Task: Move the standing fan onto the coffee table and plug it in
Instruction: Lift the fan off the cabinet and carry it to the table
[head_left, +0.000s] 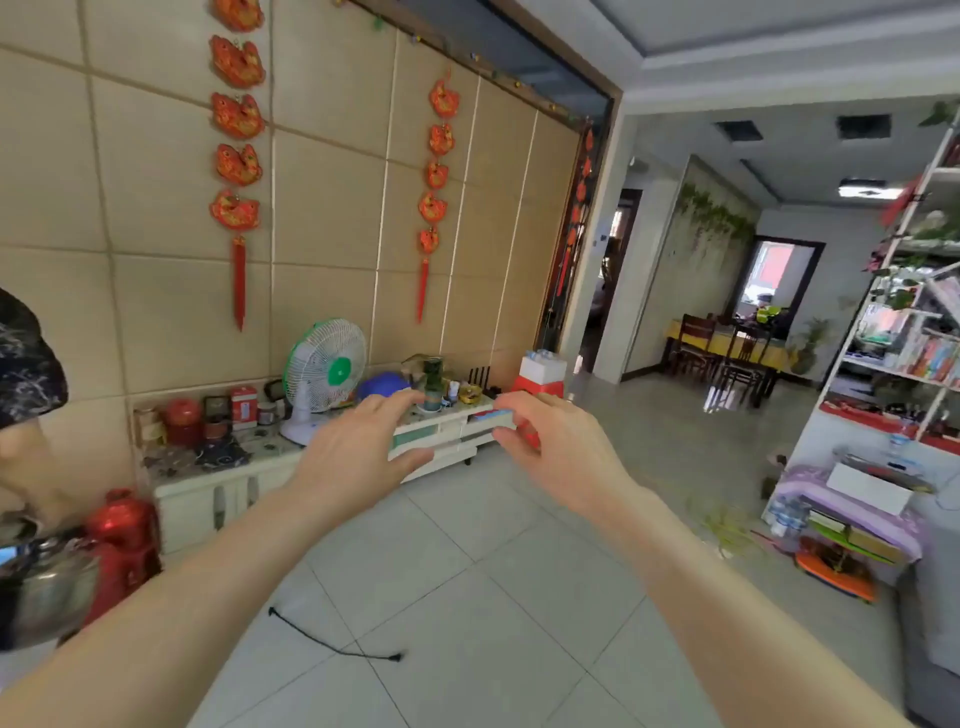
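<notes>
Both bare forearms are reaching forward from the bottom edge, over pale floor tiles. Left hand is spreading its fingers apart with the palm down, gripping nothing; right hand is curling its fingers loosely, also holding nothing. Neither hand is touching the fan.

White fan, with its green hub and green rim, is standing upright on the long low desk that is running along the padded beige wall. Its round base is sitting on the desk top, just beyond the left hand's knuckles. Left of the fan, red tins and small boxes are crowding the desk; right of the fan, a blue rounded object and a cluster of jars are lining up toward a red and white box.

Nearer the camera than the fan, a black cord is lying loose on the tiles, its plug end pointing right. Above the fan, two strings of red ornaments are hanging against the wall. Far right of the fan, an open shelf unit is holding books and plants.
</notes>
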